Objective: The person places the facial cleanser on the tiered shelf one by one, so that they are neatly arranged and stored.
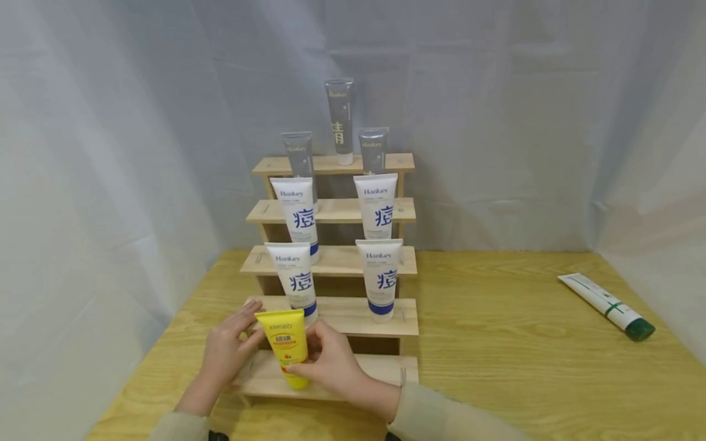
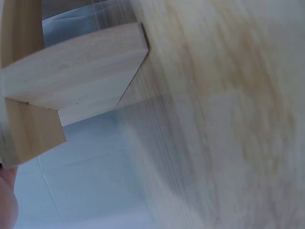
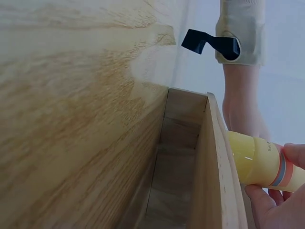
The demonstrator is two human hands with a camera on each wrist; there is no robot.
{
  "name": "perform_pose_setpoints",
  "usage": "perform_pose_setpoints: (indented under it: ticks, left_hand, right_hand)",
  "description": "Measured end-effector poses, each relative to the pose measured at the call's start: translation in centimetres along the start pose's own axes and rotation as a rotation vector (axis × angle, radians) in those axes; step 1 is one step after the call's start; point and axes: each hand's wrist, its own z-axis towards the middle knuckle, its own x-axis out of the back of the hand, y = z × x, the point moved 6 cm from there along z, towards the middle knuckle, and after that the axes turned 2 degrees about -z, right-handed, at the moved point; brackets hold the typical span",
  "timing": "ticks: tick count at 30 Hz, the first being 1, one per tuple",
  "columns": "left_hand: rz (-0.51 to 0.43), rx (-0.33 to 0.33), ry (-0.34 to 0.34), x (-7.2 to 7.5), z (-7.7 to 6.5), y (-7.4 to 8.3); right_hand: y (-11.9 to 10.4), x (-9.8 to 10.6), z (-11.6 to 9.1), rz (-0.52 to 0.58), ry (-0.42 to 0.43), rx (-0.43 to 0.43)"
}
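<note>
A yellow squeeze tube (image 1: pixel 285 346) stands cap down at the front edge of the lowest step (image 1: pixel 353 367) of a wooden tiered stand. My right hand (image 1: pixel 333 361) pinches it low, thumb in front and fingers behind. In the right wrist view the yellow tube (image 3: pixel 255 160) has its cap at the step's edge, with the right hand (image 3: pixel 281 210) around its body. My left hand (image 1: pixel 231 343) is at the stand's left side, fingers extended beside the tube, fingertips by the second step. Only a sliver of the left hand (image 2: pixel 7 198) shows in the left wrist view.
Several white tubes with blue bands, such as one at right (image 1: pixel 380 278), stand in pairs on the middle steps. Grey tubes (image 1: pixel 340 122) occupy the upper steps. A white tube with a green cap (image 1: pixel 609 306) lies on the wooden table (image 1: pixel 496 367). Pale curtains (image 1: pixel 496 122) surround it.
</note>
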Motion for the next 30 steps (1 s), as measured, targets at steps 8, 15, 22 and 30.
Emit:
perform_pose_setpoints:
  ticks: [8,15,22,30]
  left_hand:
    - [0.001,0.009,-0.007,-0.07,-0.05,0.01]
    - [0.002,0.025,-0.014,-0.09,-0.03,0.07]
    - [0.009,0.02,-0.011,-0.09,-0.02,0.11]
    - [0.002,0.019,-0.007,-0.04,0.04,0.18]
  right_hand:
    - [0.21,-0.07,0.06,-0.011,0.005,-0.01]
    - [0.26,-0.03,-0.02,-0.063,0.004,0.013]
    - [0.48,-0.13,0.0,-0.043,-0.021,0.001]
    - [0.47,0.22,-0.08,-0.057,-0.044,-0.009]
